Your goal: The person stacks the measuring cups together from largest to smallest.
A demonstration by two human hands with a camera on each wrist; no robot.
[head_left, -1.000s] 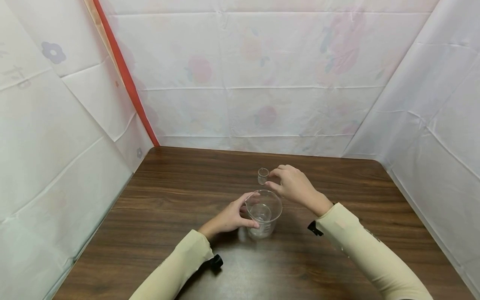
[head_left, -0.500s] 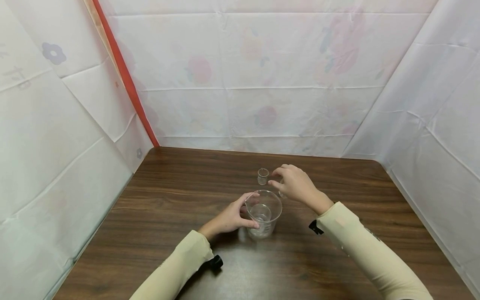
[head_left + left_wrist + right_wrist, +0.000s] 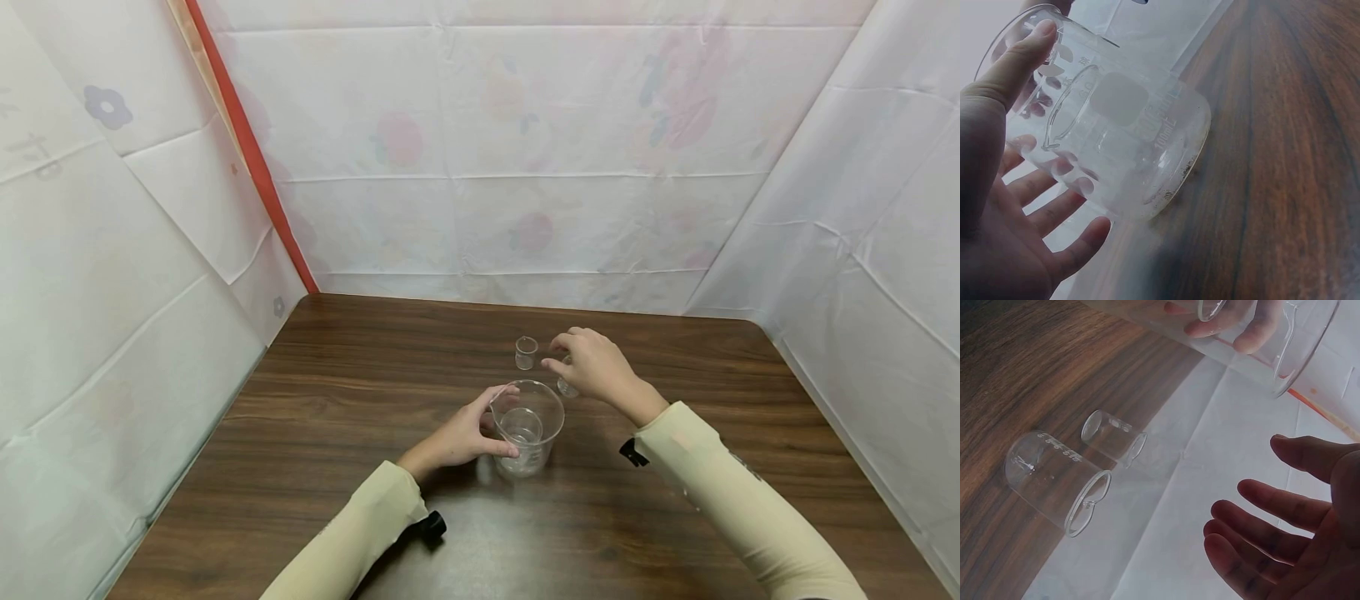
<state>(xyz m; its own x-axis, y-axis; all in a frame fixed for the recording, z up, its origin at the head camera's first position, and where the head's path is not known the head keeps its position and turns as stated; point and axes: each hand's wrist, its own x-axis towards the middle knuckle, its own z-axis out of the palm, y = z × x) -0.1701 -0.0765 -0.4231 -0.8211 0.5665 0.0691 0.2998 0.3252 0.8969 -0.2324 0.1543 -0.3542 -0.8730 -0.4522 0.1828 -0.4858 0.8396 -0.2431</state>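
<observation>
Above the bench (image 3: 337, 375), your right grip (image 3: 592, 365), fingers apart, eases away from the rear small beaker (image 3: 526, 358), apparently now placed, while your left grip (image 3: 461, 433) clasps the large beaker (image 3: 536, 454).

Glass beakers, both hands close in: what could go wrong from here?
1. The right hand is right beside the uncovered small beaker and the partly hidden beaker; a careless sweep might tip one.
2. The inner beaker sits inside the large beaker; if the left hand tilts that, glass could knock glass.
</observation>
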